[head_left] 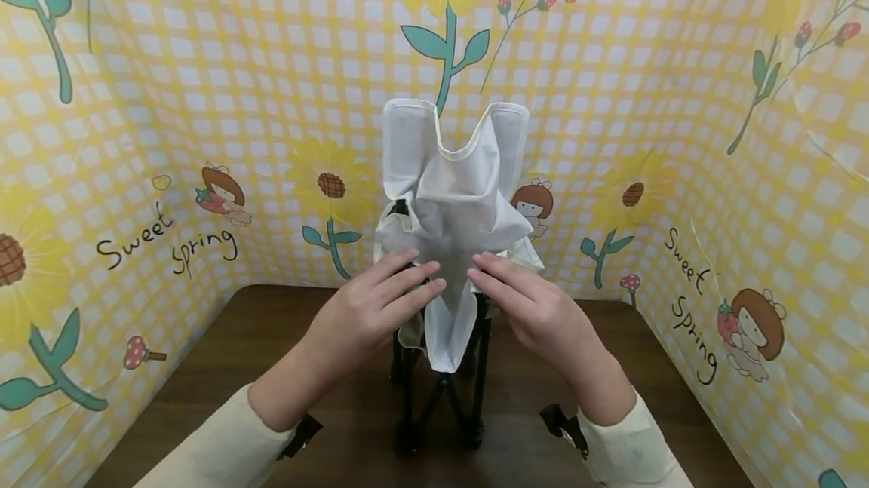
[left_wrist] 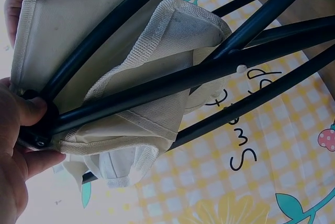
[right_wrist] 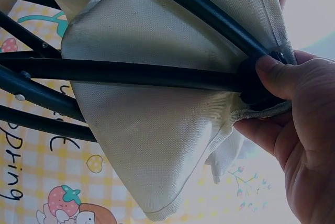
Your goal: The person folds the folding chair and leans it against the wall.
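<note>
A small folding chair with off-white fabric (head_left: 462, 197) and a thin black tubular frame (head_left: 483, 367) stands partly folded in the middle of the head view. My left hand (head_left: 360, 314) grips its left front corner; in the left wrist view the thumb (left_wrist: 32, 110) presses a black corner joint, with a finger beneath. On the other side my right hand (head_left: 553, 318) holds the matching corner, its thumb on the black joint (right_wrist: 251, 85) in the right wrist view. Fabric sags in folds between the hands, and the backrest's two upper corners stand up behind.
The chair's feet rest on a dark brown wooden table (head_left: 271, 352). A yellow checked cloth (head_left: 258, 43) with sunflowers and printed words surrounds the table at the back and both sides. Dark straps (head_left: 566, 428) hang at the cuffs of the cream sleeves.
</note>
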`<action>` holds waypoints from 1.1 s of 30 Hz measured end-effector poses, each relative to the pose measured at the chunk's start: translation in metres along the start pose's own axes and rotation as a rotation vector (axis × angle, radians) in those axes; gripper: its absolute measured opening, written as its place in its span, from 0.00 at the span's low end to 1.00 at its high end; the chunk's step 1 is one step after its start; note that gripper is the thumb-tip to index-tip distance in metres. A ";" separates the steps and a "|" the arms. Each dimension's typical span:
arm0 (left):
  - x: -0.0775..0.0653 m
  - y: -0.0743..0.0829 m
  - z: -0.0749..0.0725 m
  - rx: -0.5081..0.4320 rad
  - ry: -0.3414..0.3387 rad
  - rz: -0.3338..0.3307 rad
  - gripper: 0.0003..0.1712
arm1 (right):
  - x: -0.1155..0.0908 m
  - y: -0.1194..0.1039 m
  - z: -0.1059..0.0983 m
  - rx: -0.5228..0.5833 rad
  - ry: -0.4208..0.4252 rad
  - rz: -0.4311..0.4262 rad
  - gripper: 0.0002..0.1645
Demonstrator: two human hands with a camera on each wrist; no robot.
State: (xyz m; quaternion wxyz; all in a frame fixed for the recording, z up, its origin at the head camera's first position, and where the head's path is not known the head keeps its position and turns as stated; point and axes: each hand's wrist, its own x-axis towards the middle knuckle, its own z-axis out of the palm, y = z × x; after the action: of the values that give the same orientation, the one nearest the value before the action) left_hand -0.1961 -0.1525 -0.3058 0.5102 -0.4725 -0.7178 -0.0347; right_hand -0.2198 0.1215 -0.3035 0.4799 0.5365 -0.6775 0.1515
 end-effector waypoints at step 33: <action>-0.005 -0.005 0.004 -0.058 0.045 0.029 0.20 | 0.001 -0.002 0.008 0.069 -0.005 0.043 0.20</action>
State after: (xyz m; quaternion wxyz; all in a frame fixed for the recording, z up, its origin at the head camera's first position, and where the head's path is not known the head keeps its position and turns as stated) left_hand -0.2021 -0.1567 -0.3092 0.5128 -0.4966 -0.6978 -0.0589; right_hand -0.2220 0.1145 -0.3068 0.4559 0.5383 -0.6845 0.1838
